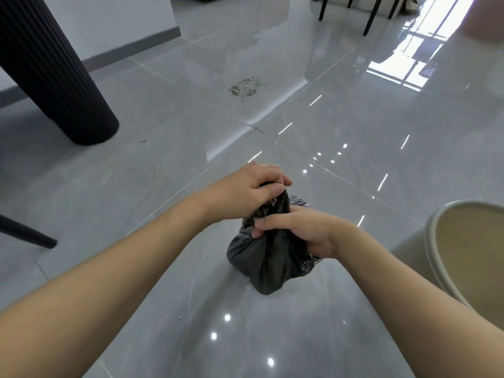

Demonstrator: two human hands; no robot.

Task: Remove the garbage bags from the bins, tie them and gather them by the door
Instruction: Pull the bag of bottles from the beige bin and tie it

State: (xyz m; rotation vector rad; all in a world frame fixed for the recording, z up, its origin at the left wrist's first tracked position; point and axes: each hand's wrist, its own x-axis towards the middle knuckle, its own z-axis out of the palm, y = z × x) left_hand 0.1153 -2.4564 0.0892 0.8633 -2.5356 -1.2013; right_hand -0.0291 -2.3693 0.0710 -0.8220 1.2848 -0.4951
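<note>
A small black garbage bag (268, 264) sits on the glossy grey tile floor, its bottom bulging and its top gathered into a twisted neck. My left hand (253, 188) is closed around the upper end of that neck. My right hand (297, 230) grips the neck lower down, just above the bulge. Both forearms reach in from the bottom corners. A cream round bin (469, 257) stands at the right edge, its inside bare with no bag in it.
A thick black ribbed table pedestal (57, 77) stands at the left, with a thin dark chair leg (27, 233) below it. A patch of scattered crumbs (246, 87) lies on the floor ahead. Dark chair legs (371, 15) stand at the far right.
</note>
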